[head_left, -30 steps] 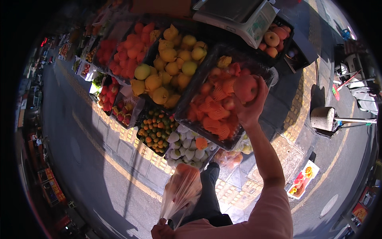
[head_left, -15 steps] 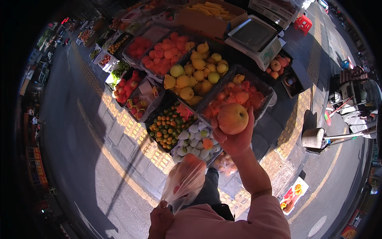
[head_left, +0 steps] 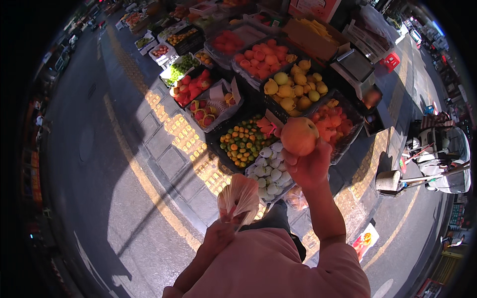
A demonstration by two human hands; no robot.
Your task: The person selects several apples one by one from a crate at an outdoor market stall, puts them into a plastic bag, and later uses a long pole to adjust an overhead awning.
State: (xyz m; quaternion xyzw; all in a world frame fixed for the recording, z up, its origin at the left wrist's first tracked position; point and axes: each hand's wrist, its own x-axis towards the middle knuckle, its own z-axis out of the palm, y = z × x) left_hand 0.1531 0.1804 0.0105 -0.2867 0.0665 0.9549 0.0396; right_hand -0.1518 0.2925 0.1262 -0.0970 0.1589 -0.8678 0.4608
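Two bare hands are in view above a street fruit stall. The right hand [head_left: 309, 166] is raised on an outstretched forearm, its fingers [head_left: 290, 160] curled up around the underside of a large round orange-pink fruit [head_left: 299, 135], which sits in the palm, clear of the crates and above the near edge of the display. The left hand [head_left: 221, 233] is low, close to the pink-sleeved body, fingers pinched together on the gathered neck of a thin clear plastic bag [head_left: 240, 196]; the bag stands up from the fist and shows an orange tint, but its contents cannot be made out. Directly beyond the held fruit lies a dark crate of similar orange-red fruit [head_left: 332, 121]. Beside it to the left is a crate of yellow fruit [head_left: 293, 89]; nearer the person are a crate of small green and orange citrus [head_left: 242, 141] and a tray of pale wrapped fruit [head_left: 268, 169]. A weighing scale [head_left: 355, 67] stands behind the crates. All rest at pavement level.
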